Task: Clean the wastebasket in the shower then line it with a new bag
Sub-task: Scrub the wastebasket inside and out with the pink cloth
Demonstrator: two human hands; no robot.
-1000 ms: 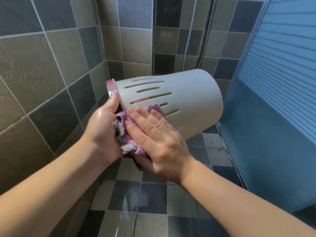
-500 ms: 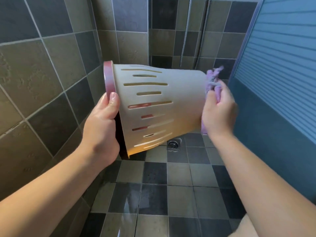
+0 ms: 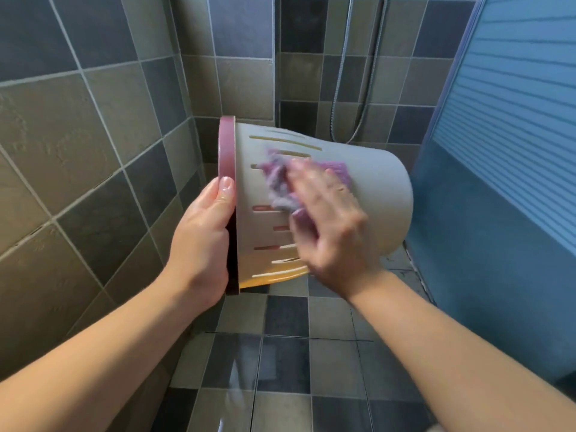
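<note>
Wastebasket (image 3: 374, 194) lies on its side at mid-frame, held in the air, pink rim (image 3: 225, 157) toward the left. Left hand (image 3: 202, 241) grips that rim, thumb on top. Right hand (image 3: 330, 219), blurred, presses a purple cloth (image 3: 277, 179) flat-fingered against the slotted wall. Shower hose (image 3: 358, 88) hangs behind, upper centre.

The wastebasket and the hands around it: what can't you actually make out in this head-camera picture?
- Inside of the wastebasket: its opening faces left, away from the camera, so whether it is clean is hidden.
- Right hand: motion-blurred; finger detail is lost.
- Purple cloth: partly under that hand, blurred.
- Left hand: its fingers go behind the pink rim, so the grip is unseen.
- Shower hose: top cut off by the frame edge.
</note>
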